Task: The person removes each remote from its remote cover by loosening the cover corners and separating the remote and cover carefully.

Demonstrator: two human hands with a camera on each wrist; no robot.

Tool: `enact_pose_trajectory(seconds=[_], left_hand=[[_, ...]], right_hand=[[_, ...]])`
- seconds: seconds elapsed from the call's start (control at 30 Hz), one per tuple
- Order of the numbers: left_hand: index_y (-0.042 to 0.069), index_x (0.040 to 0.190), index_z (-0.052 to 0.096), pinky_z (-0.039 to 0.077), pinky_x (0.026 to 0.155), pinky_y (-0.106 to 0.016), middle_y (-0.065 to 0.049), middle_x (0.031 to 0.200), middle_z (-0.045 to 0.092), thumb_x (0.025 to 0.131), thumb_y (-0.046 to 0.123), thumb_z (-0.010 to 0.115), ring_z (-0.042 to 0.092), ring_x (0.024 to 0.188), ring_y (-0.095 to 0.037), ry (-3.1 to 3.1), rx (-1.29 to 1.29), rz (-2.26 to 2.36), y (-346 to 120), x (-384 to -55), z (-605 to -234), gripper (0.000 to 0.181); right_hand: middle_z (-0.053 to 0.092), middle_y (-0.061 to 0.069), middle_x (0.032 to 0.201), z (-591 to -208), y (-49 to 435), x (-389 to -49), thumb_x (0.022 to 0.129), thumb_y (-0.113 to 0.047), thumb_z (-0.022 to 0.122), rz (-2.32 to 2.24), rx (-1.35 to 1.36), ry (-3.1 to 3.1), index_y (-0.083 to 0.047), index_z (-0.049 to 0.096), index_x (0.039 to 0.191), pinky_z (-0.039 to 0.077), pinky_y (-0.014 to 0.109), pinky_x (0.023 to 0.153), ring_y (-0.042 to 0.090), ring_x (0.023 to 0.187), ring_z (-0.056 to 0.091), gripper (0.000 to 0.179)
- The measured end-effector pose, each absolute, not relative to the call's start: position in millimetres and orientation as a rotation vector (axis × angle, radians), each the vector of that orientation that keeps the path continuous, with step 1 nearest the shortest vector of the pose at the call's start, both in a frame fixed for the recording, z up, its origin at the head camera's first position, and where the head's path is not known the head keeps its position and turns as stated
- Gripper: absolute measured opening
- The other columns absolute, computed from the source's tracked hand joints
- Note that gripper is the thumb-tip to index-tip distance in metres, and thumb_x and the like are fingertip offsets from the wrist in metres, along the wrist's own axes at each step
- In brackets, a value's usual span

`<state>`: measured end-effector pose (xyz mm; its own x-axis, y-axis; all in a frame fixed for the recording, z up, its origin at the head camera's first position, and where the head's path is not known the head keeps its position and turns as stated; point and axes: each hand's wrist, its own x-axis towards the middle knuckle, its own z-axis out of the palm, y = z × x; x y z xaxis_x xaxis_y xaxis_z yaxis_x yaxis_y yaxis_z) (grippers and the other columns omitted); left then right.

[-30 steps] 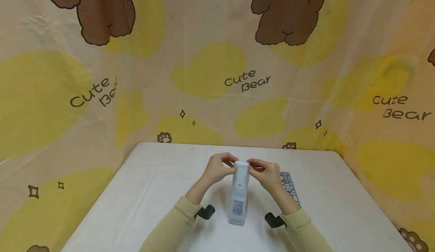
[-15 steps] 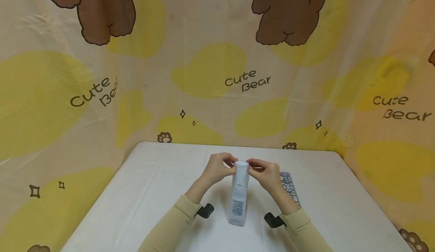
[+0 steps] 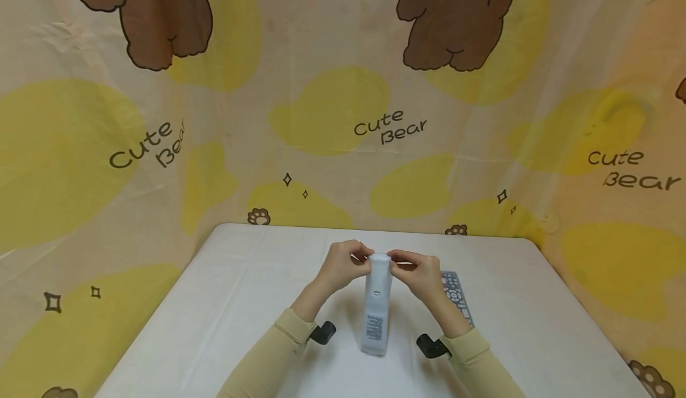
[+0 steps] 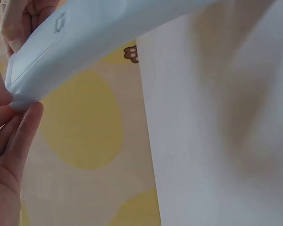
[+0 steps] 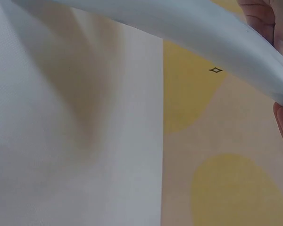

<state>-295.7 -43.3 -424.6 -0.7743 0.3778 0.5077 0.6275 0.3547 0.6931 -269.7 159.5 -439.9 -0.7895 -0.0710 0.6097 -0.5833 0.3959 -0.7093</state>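
Note:
Both hands hold the far end of a white remote control (image 3: 377, 302), its back turned up and its near end low over the table. The left hand (image 3: 340, 265) pinches the far end from the left between thumb and fingers. From the right, the right hand (image 3: 423, 277) grips the same end. A printed label (image 3: 374, 327) covers the near part of the back. In the left wrist view, the battery cover (image 4: 35, 59) lies flush or nearly so, with a small latch mark (image 4: 60, 22) at its edge. The right wrist view shows the curved underside; the buttons are hidden.
A grey remote control (image 3: 455, 291) with light buttons lies face up on the white table (image 3: 257, 279), partly behind the right forearm. Black wrist cameras (image 3: 324, 333) sit on both cuffs. A yellow patterned curtain (image 3: 321, 165) hangs behind the table.

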Motion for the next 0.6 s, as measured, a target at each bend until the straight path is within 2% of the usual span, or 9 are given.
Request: enact_pose_trajectory(seconds=[0.23,0.47,0.6], left_hand=[[0.003,0.091,0.072,0.055,0.064,-0.017,-0.006,0.086,0.071,0.076,-0.001,0.066,0.067,0.072,-0.012,-2.275,-0.945,-1.311,-42.6,-296.1,-426.8,0.016],[0.003,0.088,0.072,0.055,0.063,-0.017,-0.007,0.084,0.071,0.075,-0.002,0.066,0.067,0.070,-0.012,-2.211,-0.976,-1.292,-41.1,-296.7,-429.1,0.015],[0.003,0.087,0.072,0.055,0.062,-0.017,-0.006,0.083,0.071,0.076,-0.002,0.066,0.067,0.070,-0.012,-2.196,-0.970,-1.299,-40.7,-296.9,-430.5,0.014]], right_hand=[[0.073,0.014,0.092,-438.1,159.5,-270.3,0.076,0.006,0.073,1.378,0.547,-2.184,-0.001,0.074,0.095,0.058,0.024,0.070,0.027,0.085,0.071,0.020],[0.072,0.020,0.090,-439.6,159.3,-269.4,0.074,0.011,0.071,1.348,0.565,-2.173,0.005,0.072,0.094,0.059,0.034,0.068,0.034,0.084,0.070,0.021],[0.073,0.016,0.091,-439.8,160.6,-268.7,0.076,0.006,0.073,1.374,0.574,-2.175,0.001,0.073,0.095,0.058,0.028,0.069,0.029,0.084,0.071,0.020]])
